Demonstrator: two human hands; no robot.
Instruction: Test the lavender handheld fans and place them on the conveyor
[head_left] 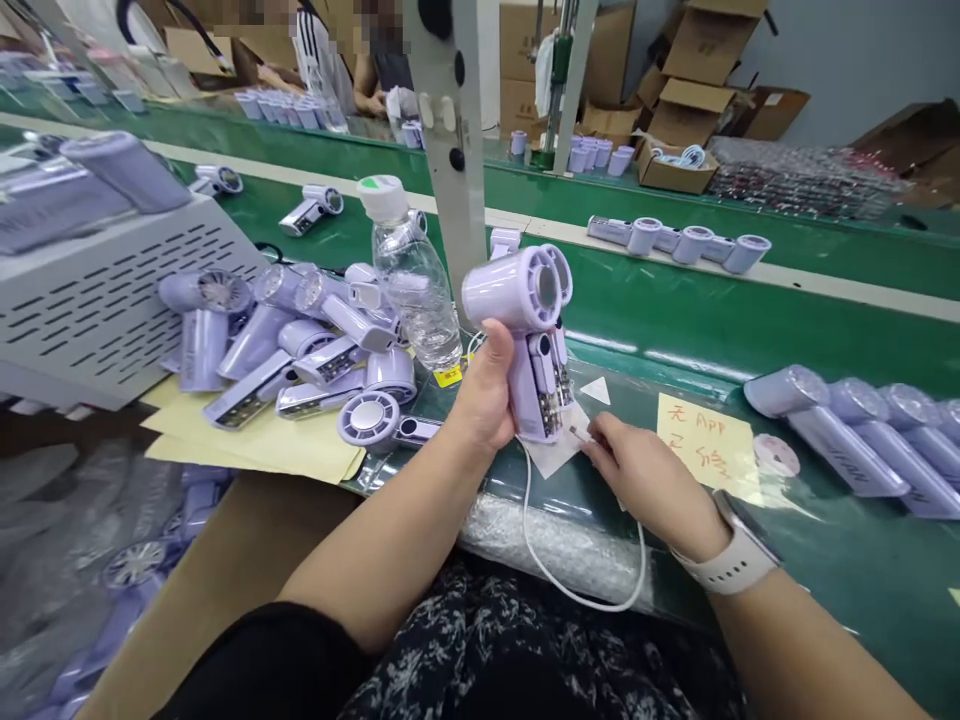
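My left hand [487,385] is wrapped round a lilac handheld fan [504,290], held upright with its round head on top. The side of its handle is uncovered, so the circuit board shows. A second fan head sits close behind it. Between the fingertips of my right hand [626,455] is the plug end of a white charging cable [529,520], just to the right of the fan's lower end and apart from it. The cable loops down over the table edge. Below the fan lies a white paper piece [551,462].
Many lilac fans [322,340] are heaped left beside a water bottle [412,280] and a slotted grey metal box [127,310]. More fans [862,420] lie in a row right, past a yellow handwritten note [701,440]. A metal post [450,150] rises ahead. People sit across the green line.
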